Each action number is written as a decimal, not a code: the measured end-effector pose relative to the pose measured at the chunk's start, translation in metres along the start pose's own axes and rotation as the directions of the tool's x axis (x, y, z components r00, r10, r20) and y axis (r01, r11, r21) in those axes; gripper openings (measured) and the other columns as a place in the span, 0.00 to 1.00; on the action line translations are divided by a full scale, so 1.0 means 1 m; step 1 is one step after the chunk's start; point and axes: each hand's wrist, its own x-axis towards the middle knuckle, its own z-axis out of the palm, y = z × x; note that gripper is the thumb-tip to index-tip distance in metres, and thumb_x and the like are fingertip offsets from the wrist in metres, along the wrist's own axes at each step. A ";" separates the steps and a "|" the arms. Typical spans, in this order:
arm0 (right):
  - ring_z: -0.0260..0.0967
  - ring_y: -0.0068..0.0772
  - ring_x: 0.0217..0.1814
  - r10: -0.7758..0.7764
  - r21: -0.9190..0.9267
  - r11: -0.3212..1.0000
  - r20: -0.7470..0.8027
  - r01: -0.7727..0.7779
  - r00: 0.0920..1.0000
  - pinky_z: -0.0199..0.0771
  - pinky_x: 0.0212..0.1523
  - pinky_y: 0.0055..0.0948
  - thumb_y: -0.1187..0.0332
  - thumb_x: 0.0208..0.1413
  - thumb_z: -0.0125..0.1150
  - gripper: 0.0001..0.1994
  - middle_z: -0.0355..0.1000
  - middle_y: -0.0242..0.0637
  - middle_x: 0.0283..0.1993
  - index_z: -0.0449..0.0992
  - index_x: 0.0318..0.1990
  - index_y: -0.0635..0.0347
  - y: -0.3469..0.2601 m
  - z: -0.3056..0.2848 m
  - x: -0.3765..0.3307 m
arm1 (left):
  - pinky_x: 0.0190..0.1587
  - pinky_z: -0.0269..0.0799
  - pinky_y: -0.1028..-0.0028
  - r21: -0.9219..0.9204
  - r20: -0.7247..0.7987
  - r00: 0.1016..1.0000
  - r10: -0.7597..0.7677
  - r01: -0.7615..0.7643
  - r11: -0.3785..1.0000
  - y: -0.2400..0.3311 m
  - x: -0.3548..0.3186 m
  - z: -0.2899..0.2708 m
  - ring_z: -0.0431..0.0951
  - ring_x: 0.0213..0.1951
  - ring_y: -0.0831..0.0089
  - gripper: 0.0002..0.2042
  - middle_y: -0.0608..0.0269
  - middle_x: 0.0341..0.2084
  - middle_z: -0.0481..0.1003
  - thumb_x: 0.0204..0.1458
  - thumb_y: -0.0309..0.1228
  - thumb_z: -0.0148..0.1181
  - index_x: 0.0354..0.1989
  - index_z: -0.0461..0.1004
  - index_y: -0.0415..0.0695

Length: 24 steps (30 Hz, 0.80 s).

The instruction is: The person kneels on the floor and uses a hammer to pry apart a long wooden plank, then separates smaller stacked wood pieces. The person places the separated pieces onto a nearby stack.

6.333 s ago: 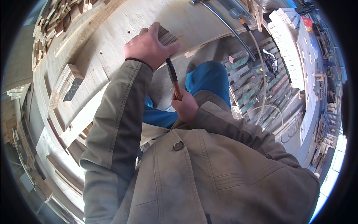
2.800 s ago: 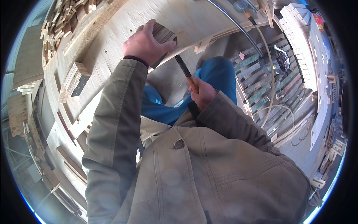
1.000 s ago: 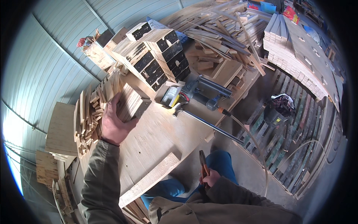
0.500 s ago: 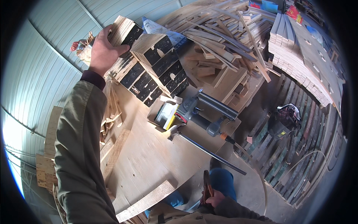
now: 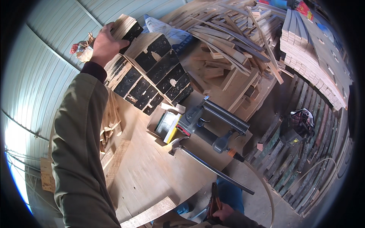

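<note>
My left hand (image 5: 103,47) reaches far forward, fingers and thumb closed around a wood block (image 5: 124,25) with a black end face. The block sits on top of a stack of similar black-ended blocks (image 5: 161,72), at its left side. Close to my body, my right hand (image 5: 225,212) is closed on pliers (image 5: 215,197) with brownish handles, jaws pointing up; their tips are dark and hard to make out. Between the hands, a nail gun (image 5: 205,129) and a hammer (image 5: 216,170) with a shiny metal handle lie on the wooden table (image 5: 152,163).
A small open cardboard box (image 5: 152,123) stands by the nail gun, whose air hose (image 5: 262,180) runs off right. Loose wood strips (image 5: 228,41) pile up at the back. Stacked battens (image 5: 298,53) and a slatted pallet (image 5: 292,152) are to the right. A plank (image 5: 152,211) lies at the near edge.
The view has shifted slightly, so the table's contents on the right appear a little lower and further right. Both hands keep their holds.
</note>
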 end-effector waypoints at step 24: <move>0.80 0.49 0.54 0.183 0.143 0.972 0.050 -0.188 0.982 0.78 0.62 0.43 0.86 0.52 0.53 0.32 0.78 0.52 0.51 0.63 0.68 0.64 0.002 -0.022 0.009 | 0.74 0.54 0.64 -0.415 0.134 0.951 -0.279 0.310 0.856 -0.052 0.009 0.025 0.64 0.73 0.57 0.43 0.47 0.70 0.69 0.60 0.64 0.59 0.71 0.69 0.38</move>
